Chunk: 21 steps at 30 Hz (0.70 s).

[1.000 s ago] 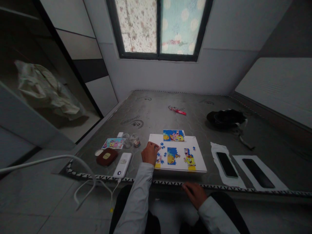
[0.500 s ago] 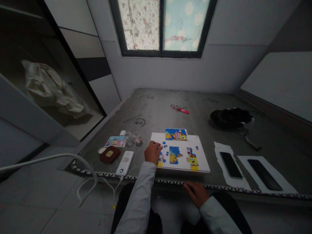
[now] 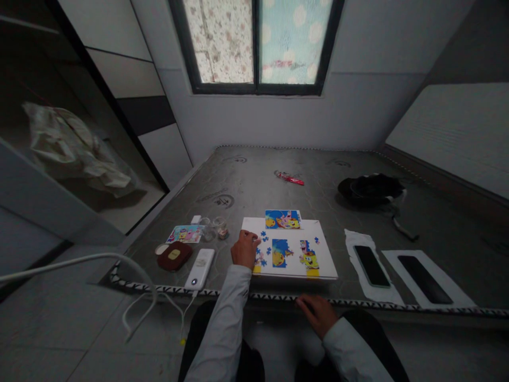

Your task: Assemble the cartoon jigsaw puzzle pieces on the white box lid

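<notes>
My left hand (image 3: pixel 245 249) is over the left part of a flat white box (image 3: pixel 328 265), its fingers pinched together. Whatever is between the fingertips is too small to make out. Loose blue jigsaw pieces (image 3: pixel 264 236) lie just right of these fingers. Two joined puzzle sections sit further right: a blue and yellow one (image 3: pixel 279 253) and a mostly yellow cartoon one (image 3: pixel 309 257). A cartoon picture card (image 3: pixel 282 219) lies at the box's far edge. Near the bed's front edge, my right hand (image 3: pixel 318 313) is closed with curled fingers, apart from the box; nothing shows in it.
Left of the box are a white power bank (image 3: pixel 201 268) with a cable, a brown case (image 3: pixel 174 255), another picture card (image 3: pixel 185 233) and clear cups (image 3: pixel 220 227). Two phones (image 3: pixel 372 266) on white sheets and a black bag (image 3: pixel 370 192) lie to the right.
The whole view has shifted slightly, so things appear a little further left. My left hand stays at the box's left side with fingers pinched; my right hand has hardly moved.
</notes>
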{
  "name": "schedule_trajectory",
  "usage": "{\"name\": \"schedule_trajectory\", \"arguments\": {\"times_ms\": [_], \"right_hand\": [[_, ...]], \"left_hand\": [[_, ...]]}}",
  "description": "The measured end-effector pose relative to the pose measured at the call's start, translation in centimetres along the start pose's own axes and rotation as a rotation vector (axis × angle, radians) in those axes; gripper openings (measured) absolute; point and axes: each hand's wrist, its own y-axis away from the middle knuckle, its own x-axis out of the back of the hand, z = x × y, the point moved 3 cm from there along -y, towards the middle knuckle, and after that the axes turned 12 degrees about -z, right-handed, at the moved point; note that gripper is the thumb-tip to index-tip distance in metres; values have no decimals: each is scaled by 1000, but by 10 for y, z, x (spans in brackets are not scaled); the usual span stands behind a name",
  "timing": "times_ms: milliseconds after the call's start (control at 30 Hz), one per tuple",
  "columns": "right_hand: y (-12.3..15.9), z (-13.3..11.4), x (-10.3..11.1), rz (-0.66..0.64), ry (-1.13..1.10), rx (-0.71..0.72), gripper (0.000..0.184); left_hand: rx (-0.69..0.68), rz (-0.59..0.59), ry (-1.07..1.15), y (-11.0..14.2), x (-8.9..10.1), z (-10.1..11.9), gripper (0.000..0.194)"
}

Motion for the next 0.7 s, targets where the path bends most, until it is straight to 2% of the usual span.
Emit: {"name": "schedule_trajectory", "arguments": {"times_ms": [167, 333, 500, 700], "right_hand": [[-1, 3, 0, -43, -10, 5, 43], [0, 3, 4, -15, -20, 6, 44], [1, 0, 8, -26, -26, 12, 44], [1, -4, 11, -30, -14, 4, 44]], "left_hand": [[-12, 17, -15, 0, -1, 3, 16], [-62, 4, -34, 1, -1, 4, 9], [-93, 21, 8, 4, 4, 7, 10], [-232, 93, 134, 14, 1, 18, 13]]}}
